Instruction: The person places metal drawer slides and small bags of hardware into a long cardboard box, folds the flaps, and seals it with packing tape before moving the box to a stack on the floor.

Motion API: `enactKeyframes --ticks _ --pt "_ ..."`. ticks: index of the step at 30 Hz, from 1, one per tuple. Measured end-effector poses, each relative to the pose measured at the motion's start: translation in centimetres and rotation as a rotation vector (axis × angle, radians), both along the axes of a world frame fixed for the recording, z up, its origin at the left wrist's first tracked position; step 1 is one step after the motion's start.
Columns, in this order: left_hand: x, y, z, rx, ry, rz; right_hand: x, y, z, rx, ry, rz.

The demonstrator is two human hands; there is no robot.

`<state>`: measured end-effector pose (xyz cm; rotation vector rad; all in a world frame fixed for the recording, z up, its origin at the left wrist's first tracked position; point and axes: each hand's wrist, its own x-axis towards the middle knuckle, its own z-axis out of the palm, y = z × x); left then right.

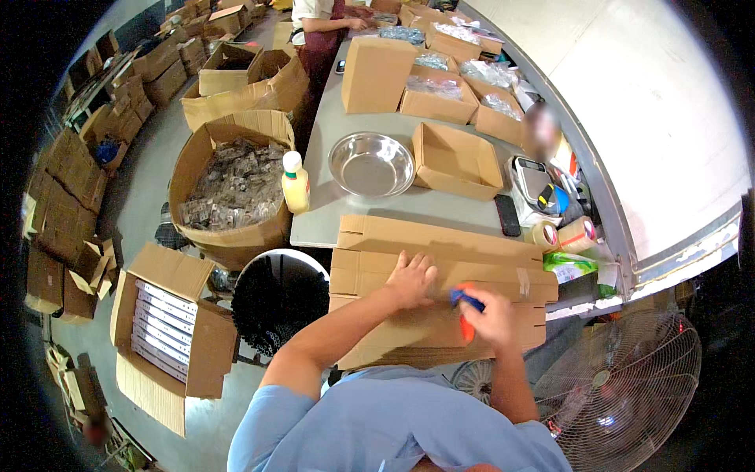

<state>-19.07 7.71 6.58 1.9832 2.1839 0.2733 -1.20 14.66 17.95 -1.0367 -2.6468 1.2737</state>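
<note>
A flattened cardboard box (pixel 370 271) lies on the near end of the table, its slotted flaps toward the left and right. My left hand (pixel 411 281) rests on it with fingers spread, pressing on the board. To the right of it, my right hand (pixel 489 316) is closed around an orange and blue hand tool (pixel 467 327), held just over or against the cardboard. Blur hides the tool's exact kind and whether its tip touches. A strip of tape (pixel 524 282) shows near the board's right end.
Beyond the cardboard are a steel bowl (pixel 371 164), a yellow bottle (pixel 296 182), an open box (pixel 458 157), a phone (pixel 507 215) and tape rolls (pixel 576 234). A large fan (pixel 617 385) stands at right. Left are a black-seated stool (pixel 281 303) and a carton (pixel 208 346). Another person (pixel 321 27) works at the far end.
</note>
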Motion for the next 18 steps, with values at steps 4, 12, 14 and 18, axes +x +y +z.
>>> enactKeyframes --ticks 4,12,14,18 --pt "1.6 1.8 1.3 -0.104 0.098 0.018 0.0 3.4 -3.1 0.838 -0.021 0.13" --pt "3.0 0.8 -0.9 -0.012 0.182 0.204 -3.1 6.1 -2.1 0.72 -0.114 0.42" --pt "3.5 0.7 -1.8 0.068 0.217 0.268 -5.4 11.6 -2.8 0.659 -0.023 0.489" --pt "3.7 -1.0 -0.1 0.106 0.191 0.28 -10.9 25.1 -6.6 0.531 -0.04 0.132"
